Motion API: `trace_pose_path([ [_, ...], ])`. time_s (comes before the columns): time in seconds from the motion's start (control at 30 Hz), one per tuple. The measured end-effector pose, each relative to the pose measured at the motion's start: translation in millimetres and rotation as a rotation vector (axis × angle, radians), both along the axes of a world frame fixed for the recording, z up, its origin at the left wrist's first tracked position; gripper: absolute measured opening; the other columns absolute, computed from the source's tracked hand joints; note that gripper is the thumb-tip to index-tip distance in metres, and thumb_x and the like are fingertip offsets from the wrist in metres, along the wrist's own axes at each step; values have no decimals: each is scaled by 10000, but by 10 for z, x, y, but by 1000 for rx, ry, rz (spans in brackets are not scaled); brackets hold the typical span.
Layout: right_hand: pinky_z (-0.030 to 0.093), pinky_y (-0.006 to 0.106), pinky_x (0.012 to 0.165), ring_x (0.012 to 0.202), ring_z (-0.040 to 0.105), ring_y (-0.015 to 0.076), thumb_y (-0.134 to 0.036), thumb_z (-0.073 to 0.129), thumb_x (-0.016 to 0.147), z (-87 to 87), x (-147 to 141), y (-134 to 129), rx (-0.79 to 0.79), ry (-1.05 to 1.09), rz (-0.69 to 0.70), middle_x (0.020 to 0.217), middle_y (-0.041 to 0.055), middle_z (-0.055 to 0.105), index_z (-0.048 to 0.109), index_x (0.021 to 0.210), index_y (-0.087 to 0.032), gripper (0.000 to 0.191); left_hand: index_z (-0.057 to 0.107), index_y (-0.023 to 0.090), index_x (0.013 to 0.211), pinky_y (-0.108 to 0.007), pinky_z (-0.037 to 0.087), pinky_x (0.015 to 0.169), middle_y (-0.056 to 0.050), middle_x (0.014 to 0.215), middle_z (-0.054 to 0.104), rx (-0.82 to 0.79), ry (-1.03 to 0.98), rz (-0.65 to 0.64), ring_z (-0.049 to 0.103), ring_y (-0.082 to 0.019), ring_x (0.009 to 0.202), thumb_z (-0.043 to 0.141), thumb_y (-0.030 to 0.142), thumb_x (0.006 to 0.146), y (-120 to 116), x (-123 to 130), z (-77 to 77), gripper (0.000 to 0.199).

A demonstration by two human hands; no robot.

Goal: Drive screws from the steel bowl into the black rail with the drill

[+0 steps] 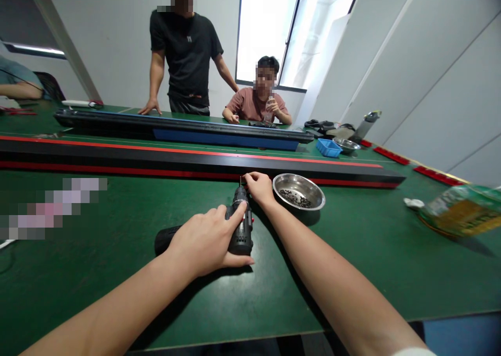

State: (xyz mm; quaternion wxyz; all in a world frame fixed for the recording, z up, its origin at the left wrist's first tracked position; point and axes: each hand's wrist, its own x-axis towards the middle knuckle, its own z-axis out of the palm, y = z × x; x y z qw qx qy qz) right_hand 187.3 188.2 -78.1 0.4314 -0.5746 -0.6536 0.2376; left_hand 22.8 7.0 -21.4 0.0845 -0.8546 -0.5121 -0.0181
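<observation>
My left hand (203,238) is wrapped round a black cordless drill (241,233) that lies on its side, its bit pointing away toward a long black bar with red strips (164,160). At the bit's tip, against the bar's near side, my right hand (259,187) has its thumb and fingers pinched together. Whatever sits between those fingertips is too small to make out. Just right of that hand stands a metal bowl (305,187) with many small dark screws (295,198) in it.
Behind the bar lies a second long black piece (188,122) on a blue support (227,138). A blue basket (329,147) and another metal bowl (347,145) are at the back right. A green-yellow plastic package (465,210) lies right. Two people are across the green table (352,272).
</observation>
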Motion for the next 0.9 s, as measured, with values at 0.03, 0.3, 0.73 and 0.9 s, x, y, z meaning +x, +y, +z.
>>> trace_pose_path([
  [0.03,543,264,770,853,744,207,-341,567,904,8,-1,-6,-2,-6,2,906,48,797,812,918,-202,283,249,228,1621,-430,573,735,-187,1180,660,5,2,1,705,-351,933,458,887,778,5,0,-3,1090],
  [0.3,522,243,781,867,738,194,-324,576,915,54,-26,-56,-10,-42,-7,931,55,804,821,935,-196,277,260,223,1618,-427,574,735,-204,1204,660,20,15,-8,711,-355,948,429,903,775,15,-7,-20,1096],
  [0.73,509,259,823,842,716,174,-272,556,942,243,-115,-420,194,8,-24,933,46,792,781,926,-187,241,262,246,1616,-414,560,725,-160,1131,654,5,6,4,696,-349,945,470,875,783,-14,2,22,1064],
  [0.9,505,257,742,745,694,170,-337,556,951,590,142,-635,321,-1,36,863,44,779,765,916,-181,263,235,248,1624,-419,557,722,-152,1116,639,7,3,-3,682,-344,930,478,848,802,-85,-7,20,1046],
])
